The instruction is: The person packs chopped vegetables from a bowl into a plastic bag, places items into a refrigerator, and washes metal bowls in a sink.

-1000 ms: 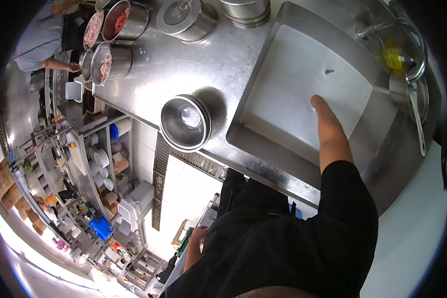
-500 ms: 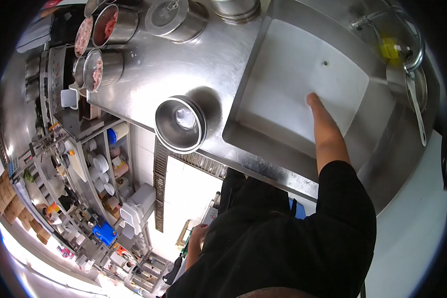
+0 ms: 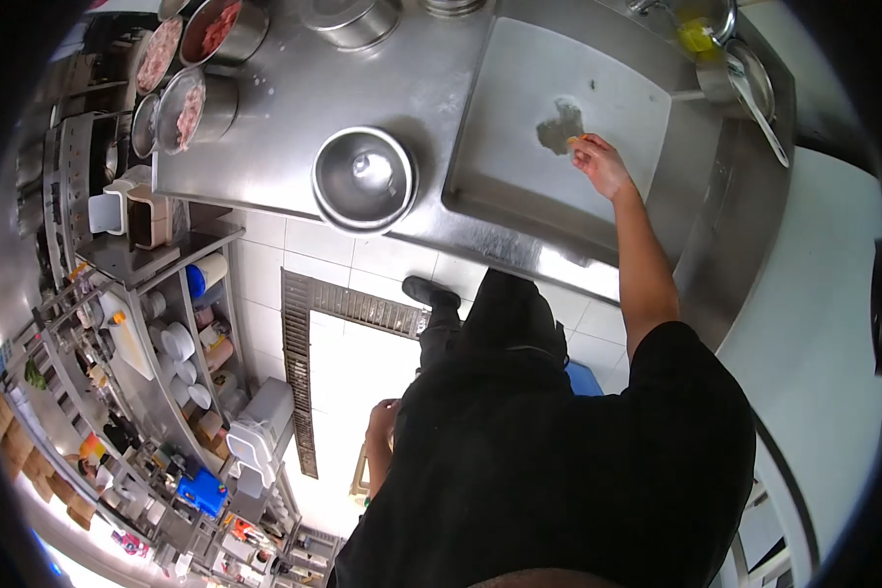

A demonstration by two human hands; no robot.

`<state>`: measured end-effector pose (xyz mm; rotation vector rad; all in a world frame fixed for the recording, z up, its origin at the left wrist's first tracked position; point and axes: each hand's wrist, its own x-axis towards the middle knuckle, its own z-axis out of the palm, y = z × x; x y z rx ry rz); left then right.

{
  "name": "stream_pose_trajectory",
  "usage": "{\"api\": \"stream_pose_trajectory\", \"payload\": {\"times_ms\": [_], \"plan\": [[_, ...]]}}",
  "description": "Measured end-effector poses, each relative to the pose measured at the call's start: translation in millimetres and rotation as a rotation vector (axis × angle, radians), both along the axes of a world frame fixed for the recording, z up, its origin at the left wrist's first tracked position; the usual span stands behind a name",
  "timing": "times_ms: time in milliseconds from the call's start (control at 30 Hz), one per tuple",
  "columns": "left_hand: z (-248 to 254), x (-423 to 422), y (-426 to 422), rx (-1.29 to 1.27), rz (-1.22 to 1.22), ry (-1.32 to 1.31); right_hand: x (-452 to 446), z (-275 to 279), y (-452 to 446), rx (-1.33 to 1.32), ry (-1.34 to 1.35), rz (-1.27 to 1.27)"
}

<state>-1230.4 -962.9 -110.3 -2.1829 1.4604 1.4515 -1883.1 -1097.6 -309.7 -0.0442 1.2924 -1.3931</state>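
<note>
My right hand (image 3: 604,169) is over the wide steel sink (image 3: 691,157), its fingers pinched on a small orange-yellow piece (image 3: 575,143) whose kind I cannot make out. Just beside the fingertips, a dark greenish patch (image 3: 557,129) shows in the whitish, cloudy water (image 3: 529,78). My left hand (image 3: 382,416) hangs low by my left side, partly hidden by my body; its fingers are too unclear to read. To the left of the sink, nested steel bowls (image 3: 348,201) rest at the counter's front edge.
Steel pots with pinkish meat (image 3: 188,116) stand at the counter's far left, and a lidded pot (image 3: 351,22) at the back. A long-handled white utensil (image 3: 759,118) lies by the tap. Shelves with white bowls (image 3: 178,341) are at left. A floor drain grate (image 3: 299,363) runs behind.
My right hand has come up out of the cloudy water and now holds an orange-yellow piece. The dark patch has appeared beside it. The view has shifted, and my foot shows on the floor.
</note>
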Motion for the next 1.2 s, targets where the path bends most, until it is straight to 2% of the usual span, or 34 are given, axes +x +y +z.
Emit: {"api": "stream_pose_trajectory", "payload": {"times_ms": [33, 100, 133, 200, 233, 267, 300, 333, 400, 433, 467, 567, 600, 667, 733, 800, 833, 867, 933, 967, 1000, 1033, 1100, 1133, 1200], "plan": [[-6.3, 13.4, 2.2, -0.012, 0.039, 0.044, 5.9, 10.7, 9.4, -0.065, -0.042, -0.040], [-1.9, 28.0, -1.7, -0.021, 0.099, 0.105, 19.6, 26.4, 23.2, -0.019, 0.074, -0.026], [-22.8, 52.9, 4.1, 0.013, 0.084, 0.075, 26.7, 29.8, 31.0, 0.001, 0.132, -0.016], [-63.1, 103.3, 16.4, 0.081, 0.051, 0.017, 38.4, 19.6, 46.5, 0.484, 0.701, 0.289], [-109.3, 144.9, 27.4, 0.168, 0.127, 0.031, 44.1, 26.5, 48.7, 0.753, 1.344, 0.829], [-140.1, 176.7, 38.1, 0.247, 0.217, 0.049, -4.9, -70.3, 83.2, 0.458, 2.128, 1.121], [-162.1, 203.3, 54.1, 0.259, 0.289, 0.060, -11.7, -69.2, 93.8, 0.155, 2.294, 1.188], [-181.5, 228.3, 70.5, 0.269, 0.365, 0.074, 37.6, -4.0, 79.2, 0.535, 1.657, 1.020], [-181.6, 255.8, 85.8, 0.325, 0.453, 0.011, 45.7, -17.7, 84.7, 0.431, 1.570, 0.814], [-188.5, 272.3, 95.8, 0.316, 0.452, -0.010, 103.5, 39.1, 78.4, 0.448, 1.500, 0.650], [-196.9, 286.6, 109.0, 0.313, 0.443, -0.029, 130.0, 61.7, 74.5, 0.449, 1.523, 0.692], [-220.9, 307.5, 147.3, 0.374, 0.461, -0.038, 210.7, 99.3, 51.9, 0.212, 1.668, 0.861], [-222.2, 309.2, 154.2, 0.355, 0.337, -0.016, 237.5, 102.9, 37.7, 0.165, 1.687, 0.911], [-220.1, 314.1, 160.6, 0.314, 0.082, 0.013, 295.4, 112.1, 1.6, 0.113, 1.541, 1.090], [-243.6, 318.8, 164.8, 0.392, 0.070, 0.059, 355.8, 102.5, -38.3, -0.049, 1.393, 1.133], [-265.5, 321.9, 165.0, 0.386, 0.055, 0.127, 419.0, 77.0, -86.7, -0.152, 1.382, 1.189], [-288.1, 300.8, 171.7, 0.215, 0.394, -0.031, 455.7, 65.3, -115.5, -0.203, 1.421, 1.223], [-287.9, 306.8, 164.0, 0.222, 0.313, 0.005, 493.8, 53.6, -150.6, -0.258, 1.459, 1.259], [-275.4, 326.2, 154.8, 0.251, 0.148, 0.075, 569.4, 24.6, -224.0, -0.312, 1.359, 1.259], [-239.2, 320.9, 141.4, 0.222, 0.300, 0.012, 616.4, 33.4, -260.8, -0.316, 1.395, 1.254], [-224.2, 321.1, 138.9, 0.233, 0.444, 0.042, 656.5, 10.2, -312.0, -0.300, 1.298, 1.284], [-215.3, 323.3, 138.2, 0.242, 0.589, 0.070, 704.9, 23.0, -357.5, -0.335, 1.317, 1.268], [-197.0, 326.1, 129.6, 0.218, 0.846, 0.079, 800.0, 14.3, -470.1, -0.346, 1.153, 1.147], [-185.5, 323.1, 128.7, 0.199, 0.955, 0.064, 840.5, 56.6, -506.6, -0.356, 0.898, 1.138], [-161.2, 310.9, 121.2, 0.162, 1.167, 0.038, 912.9, 93.0, -583.4, -0.370, 0.617, 0.999]]}}
